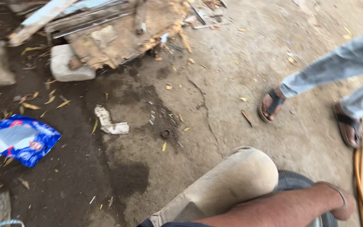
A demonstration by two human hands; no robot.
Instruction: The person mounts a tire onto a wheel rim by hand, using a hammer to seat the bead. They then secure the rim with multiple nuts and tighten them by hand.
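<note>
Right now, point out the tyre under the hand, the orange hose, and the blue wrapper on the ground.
tyre (294,181): head view, on the dark tread beside the knee.
orange hose (359,176): head view, on the loop at the right edge.
blue wrapper (36,149): head view, on its crumpled blue lower part.

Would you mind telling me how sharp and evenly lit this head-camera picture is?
Head view: soft daylight, no glare and no hard shadows; the whole frame is smeared by motion blur, strongest on the other person's sandalled feet and the blue wrapper; the right hand resting on the tyre is soft too; the dark patch on the ground looks like a stain, not shadow.
</note>
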